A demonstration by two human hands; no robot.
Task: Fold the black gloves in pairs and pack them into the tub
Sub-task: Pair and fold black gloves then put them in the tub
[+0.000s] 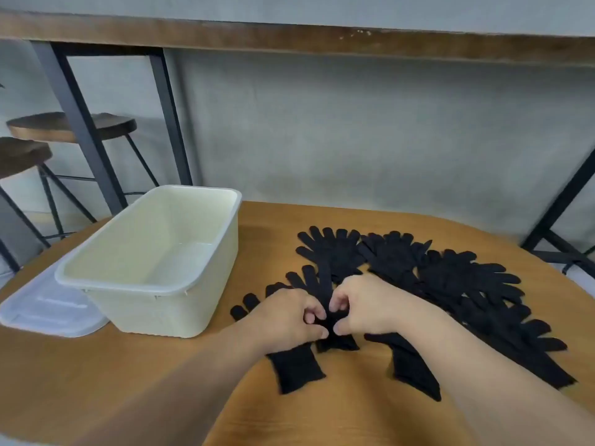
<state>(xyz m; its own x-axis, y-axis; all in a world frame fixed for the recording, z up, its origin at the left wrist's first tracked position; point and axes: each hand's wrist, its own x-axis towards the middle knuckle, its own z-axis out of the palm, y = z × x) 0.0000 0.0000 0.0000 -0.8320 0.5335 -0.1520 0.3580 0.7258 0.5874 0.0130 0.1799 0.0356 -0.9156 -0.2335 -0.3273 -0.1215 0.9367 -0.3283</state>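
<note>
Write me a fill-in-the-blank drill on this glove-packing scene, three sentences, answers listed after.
1. Both the left hand and the right hand pinch the same black ____ between them.
2. The cream tub holds ____ gloves so far.
3. The translucent lid lies flat on the wooden table, on the ____ side of the tub.

Missing words: glove; no; left

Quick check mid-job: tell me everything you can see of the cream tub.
The tub is a cream, rectangular plastic bin with a rolled rim and finely ribbed outer walls. It stands upright and open on the wooden table, left of the black gloves, nothing visible inside. Its near left corner overlaps a translucent white lid lying flat. Neither hand touches it.
</note>
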